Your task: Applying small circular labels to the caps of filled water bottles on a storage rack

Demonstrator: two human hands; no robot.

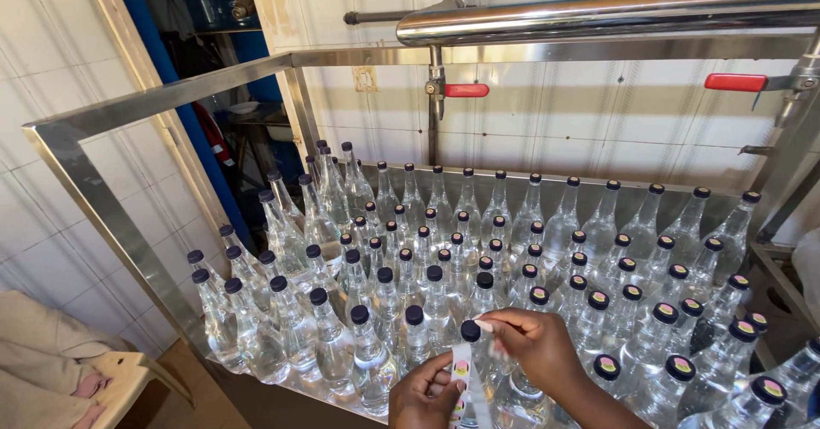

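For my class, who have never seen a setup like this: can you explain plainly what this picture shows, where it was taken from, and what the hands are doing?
The one picture comes from a camera worn on a person's head, looking down. No robot appears; these are bare hands. A shiny steel-framed table carries many clear plastic bottles with dark caps; some caps on the right bear round coloured stickers. The right hand pinches something small and white at the cap of a near bottle. The left hand holds a strip of round stickers. Behind, a steel pipe has red-handled valves.

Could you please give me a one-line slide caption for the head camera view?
Right hand pinches a bottle's cap while left hand holds a sticker strip, among capped clear bottles.
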